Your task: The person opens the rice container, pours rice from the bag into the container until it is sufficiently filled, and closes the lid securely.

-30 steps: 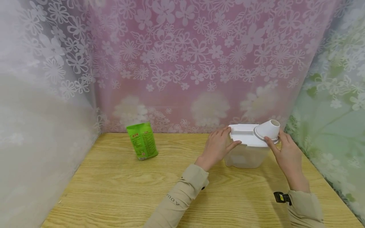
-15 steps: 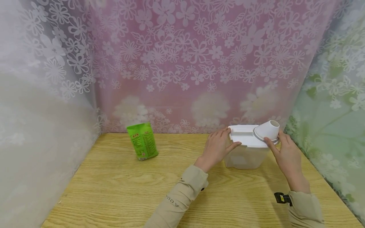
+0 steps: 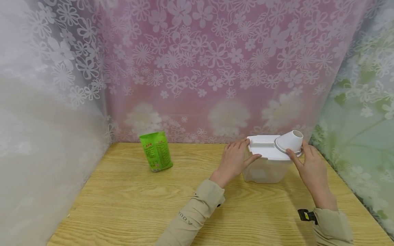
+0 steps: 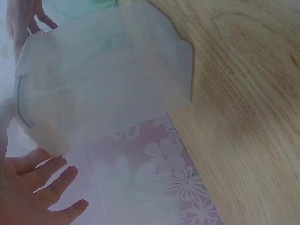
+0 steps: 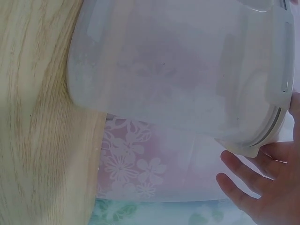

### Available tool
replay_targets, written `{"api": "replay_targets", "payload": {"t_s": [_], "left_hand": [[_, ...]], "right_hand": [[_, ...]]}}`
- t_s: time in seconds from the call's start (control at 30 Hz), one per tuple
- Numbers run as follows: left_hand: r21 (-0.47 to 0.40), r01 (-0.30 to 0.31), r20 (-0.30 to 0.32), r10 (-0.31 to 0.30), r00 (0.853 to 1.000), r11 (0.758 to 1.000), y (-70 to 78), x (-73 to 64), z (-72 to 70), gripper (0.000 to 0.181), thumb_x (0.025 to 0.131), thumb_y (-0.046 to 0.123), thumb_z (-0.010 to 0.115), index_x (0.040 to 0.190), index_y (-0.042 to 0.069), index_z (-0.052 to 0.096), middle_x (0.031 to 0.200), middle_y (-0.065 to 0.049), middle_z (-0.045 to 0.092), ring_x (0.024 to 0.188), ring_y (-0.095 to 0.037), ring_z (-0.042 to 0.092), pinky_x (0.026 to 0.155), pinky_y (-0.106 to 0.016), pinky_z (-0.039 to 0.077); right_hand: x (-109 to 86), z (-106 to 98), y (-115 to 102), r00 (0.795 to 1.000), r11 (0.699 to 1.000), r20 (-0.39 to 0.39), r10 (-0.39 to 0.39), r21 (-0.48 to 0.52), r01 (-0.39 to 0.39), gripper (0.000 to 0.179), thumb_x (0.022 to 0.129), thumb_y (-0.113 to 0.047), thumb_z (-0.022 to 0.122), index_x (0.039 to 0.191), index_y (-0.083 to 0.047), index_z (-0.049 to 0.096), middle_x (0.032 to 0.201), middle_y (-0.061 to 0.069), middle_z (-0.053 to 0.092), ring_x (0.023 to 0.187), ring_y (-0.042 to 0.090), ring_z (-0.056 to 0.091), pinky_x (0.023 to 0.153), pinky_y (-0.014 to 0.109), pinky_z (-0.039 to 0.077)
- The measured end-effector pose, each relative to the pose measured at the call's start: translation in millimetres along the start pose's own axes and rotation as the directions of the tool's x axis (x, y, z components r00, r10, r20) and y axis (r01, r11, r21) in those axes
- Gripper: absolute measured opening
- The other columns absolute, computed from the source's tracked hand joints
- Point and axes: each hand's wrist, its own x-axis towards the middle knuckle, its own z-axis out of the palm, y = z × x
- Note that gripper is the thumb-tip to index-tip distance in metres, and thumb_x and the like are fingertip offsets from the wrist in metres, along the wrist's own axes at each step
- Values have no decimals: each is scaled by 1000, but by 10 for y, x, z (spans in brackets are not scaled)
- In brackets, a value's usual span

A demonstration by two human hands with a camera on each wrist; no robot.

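Observation:
A translucent plastic storage container [image 3: 265, 171] stands upright at the table's right side, its white lid [image 3: 264, 152] on top. From the lid's right end rises a white cone-shaped cup [image 3: 288, 142], narrow end up. My left hand [image 3: 233, 160] grips the lid's left end, thumb along the front edge and fingertips at the back corner. At the other end my right hand [image 3: 312, 171] grips the lid, its thumb beside the cup's base. In the left wrist view, several fingers of the left hand [image 4: 42, 192] spread past the lid's corner. The container's contents cannot be made out.
A green printed bag [image 3: 156, 152] stands on the wooden table [image 3: 147, 205], left of the container. Flowered curtains [image 3: 197, 68] hang behind and on both sides. A dark strap device [image 3: 307, 215] sits at the right wrist.
The view has shifted slightly. Both hands keep their hold at the two ends of the lid, and the container, cup and green bag stay in place.

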Motion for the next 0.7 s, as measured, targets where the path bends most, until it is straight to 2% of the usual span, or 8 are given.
{"api": "replay_targets", "payload": {"t_s": [0.2,0.57,0.7], "left_hand": [[10,13,-2,-13,1000,1000,5,-17,-11,70,98,67,45,149,19,49,154,2,48,141,-14,46,113,-42,40],[41,-10,-39,12,999,999,-23,-67,-16,68,99,64,47,146,16,51,153,-3,50,139,-16,48,113,-43,41],[48,-10,-34,11,999,999,-25,-84,-25,68,99,64,47,147,15,51,153,-2,50,140,-17,47,113,-45,41]], "right_hand": [[-5,3,-14,1000,1000,-21,-23,14,23,72,104,-42,55,149,12,38,131,39,50,114,58,50,83,72,42],[-15,5,-22,997,997,-36,-73,15,74,68,103,-43,58,143,10,44,120,34,55,106,51,53,74,68,42],[-17,15,-27,995,996,-50,-87,12,88,67,102,-43,59,140,10,46,117,33,56,103,51,54,73,68,42]]}}
